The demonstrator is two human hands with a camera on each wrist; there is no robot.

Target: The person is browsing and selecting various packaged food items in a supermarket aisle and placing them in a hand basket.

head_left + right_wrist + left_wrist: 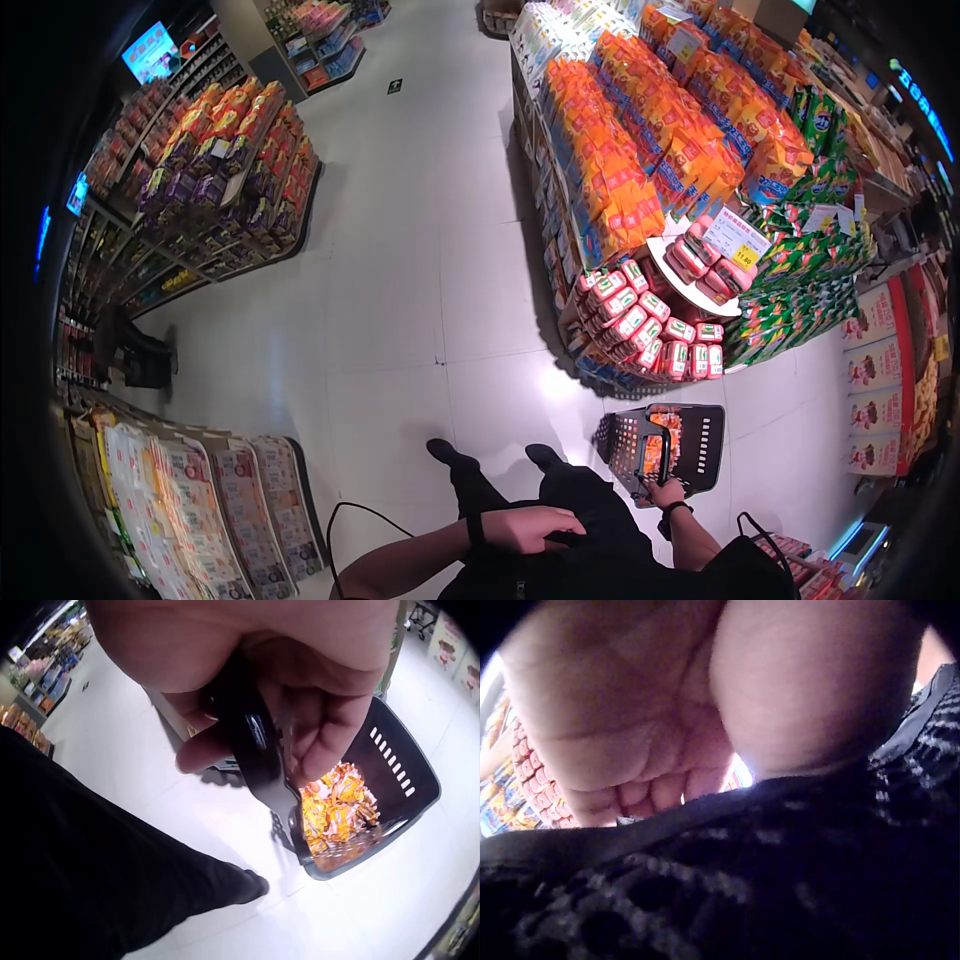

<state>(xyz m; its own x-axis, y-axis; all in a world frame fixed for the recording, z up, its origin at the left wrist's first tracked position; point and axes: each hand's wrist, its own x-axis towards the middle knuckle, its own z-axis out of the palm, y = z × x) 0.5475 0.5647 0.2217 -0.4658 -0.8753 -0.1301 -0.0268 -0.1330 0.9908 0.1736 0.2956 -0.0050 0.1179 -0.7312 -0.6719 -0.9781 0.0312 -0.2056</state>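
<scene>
Nearest us, our left grip (535, 527) lies loose against dark clothing, fingers relaxed, holding nothing. Off to our right, our right grip (667, 493) has its fingers curled round the handle (251, 742), so that's the nearer hand by miles. The black basket (690, 465) sits just past it, about 12 to 1 o'clock, handle running roughly 12 to 6, orange packets (341, 810) inside. Pink packs (630, 318) lie farther, around 12.

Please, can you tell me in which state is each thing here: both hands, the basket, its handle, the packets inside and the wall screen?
Right hand: gripping the handle
Left hand: relaxed, empty
Shopping basket: open-topped, partly filled
Basket handle: raised
Orange-and-yellow packets: lying loose in the basket
Wall screen: lit
</scene>
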